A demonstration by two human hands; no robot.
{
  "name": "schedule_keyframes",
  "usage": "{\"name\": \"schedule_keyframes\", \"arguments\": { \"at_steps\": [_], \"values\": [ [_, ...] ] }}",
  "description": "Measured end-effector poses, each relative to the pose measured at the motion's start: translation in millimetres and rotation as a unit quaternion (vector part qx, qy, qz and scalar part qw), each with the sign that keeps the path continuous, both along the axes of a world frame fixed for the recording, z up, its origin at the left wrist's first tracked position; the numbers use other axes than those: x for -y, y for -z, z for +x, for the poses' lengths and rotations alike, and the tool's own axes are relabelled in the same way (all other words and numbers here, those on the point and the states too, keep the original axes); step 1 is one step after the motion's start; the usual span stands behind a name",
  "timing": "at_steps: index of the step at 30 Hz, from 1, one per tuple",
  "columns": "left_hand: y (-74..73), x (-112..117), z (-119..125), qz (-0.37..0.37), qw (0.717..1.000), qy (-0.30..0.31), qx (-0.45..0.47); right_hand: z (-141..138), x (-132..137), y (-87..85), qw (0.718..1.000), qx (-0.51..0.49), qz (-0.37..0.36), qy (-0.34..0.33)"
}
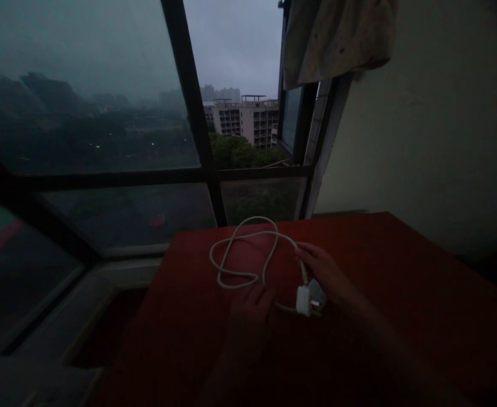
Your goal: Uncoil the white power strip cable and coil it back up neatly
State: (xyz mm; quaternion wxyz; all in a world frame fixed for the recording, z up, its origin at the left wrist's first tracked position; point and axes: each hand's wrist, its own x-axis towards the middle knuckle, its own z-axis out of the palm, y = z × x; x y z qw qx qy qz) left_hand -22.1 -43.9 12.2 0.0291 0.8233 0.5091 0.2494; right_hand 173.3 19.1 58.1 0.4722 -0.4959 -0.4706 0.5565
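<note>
A white power cord (236,273) lies in loose loops on the red-brown table (358,243). My right hand (319,263) pinches the cord between thumb and fingers, just above its end. Below that hand sits a white plug (303,300) with metal prongs pointing right, and a paler grey-white piece, its kind unclear, is right behind it. My left hand (253,304) is closed on the cord at the near side of the loops; its fingertips are dim in the low light. A length of cord runs from beside the left hand to the plug.
Beyond the table's far edge stands a dark-framed window (206,141) with an open pane at the right. A stained cloth (337,42) hangs at the top. A pale wall (422,130) borders the right side, and a ledge (133,277) lies left of the table.
</note>
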Motion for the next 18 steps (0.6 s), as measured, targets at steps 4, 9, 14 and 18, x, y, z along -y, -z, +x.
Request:
{"name": "schedule_keyframes", "arguments": {
  "at_steps": [4,9,14,18],
  "values": [
    [-9.9,-11,-53,-0.01,0.994,-0.103,-0.048,-3,1,9.1,1.0,0.001,-0.007,0.015],
    [-12.5,-30,-78,-0.164,0.985,-0.034,-0.049,-10,-4,13.4,1.0,-0.013,0.012,0.019],
    [-1.7,-30,-83,-0.163,0.982,-0.015,0.092,-12,-15,8.3,0.999,-0.001,0.041,0.007],
    [1.5,-31,-87,-0.16,0.932,-0.075,0.318,-17,-26,7.3,0.999,-0.008,0.032,0.013]
  ]
}}
